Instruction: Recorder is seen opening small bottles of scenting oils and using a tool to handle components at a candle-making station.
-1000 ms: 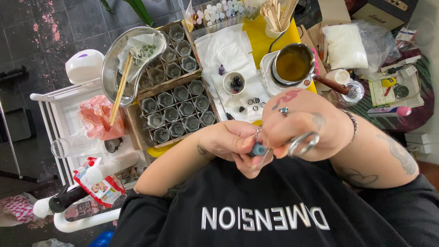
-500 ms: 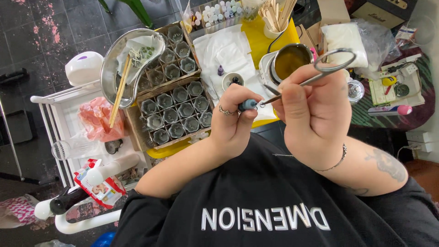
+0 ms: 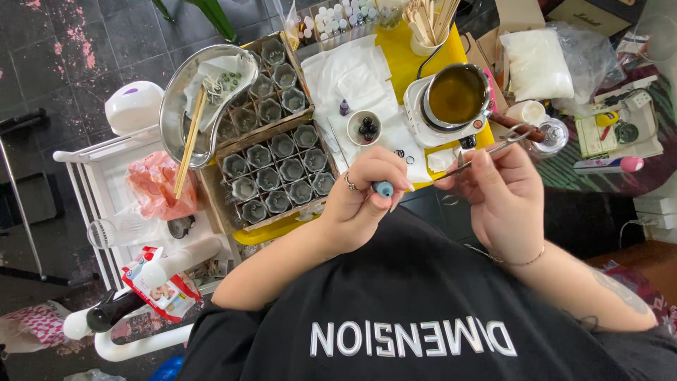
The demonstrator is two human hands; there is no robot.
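Note:
My left hand (image 3: 360, 201), with a ring on one finger, is raised over my lap and pinches a small blue-tipped piece (image 3: 383, 188) between thumb and fingers. My right hand (image 3: 504, 201) holds slim metal forceps with loop handles (image 3: 493, 147). Their tips point left toward the blue piece but stand a short way off it. Both hands hover in front of a yellow table top (image 3: 405, 63), just before its near edge.
A small pot of amber liquid (image 3: 457, 95) sits on a white heater. A wooden tray (image 3: 211, 204) holds several metal cups. There is also a steel kidney dish (image 3: 176, 106) with sticks, a white cup of dark beads (image 3: 367, 127), a tub of wooden sticks (image 3: 427, 28), and a white trolley (image 3: 77, 162) at left.
Both hands rose from my chest. The forceps tips were at the blue piece half a second ago and have since drawn away to the right.

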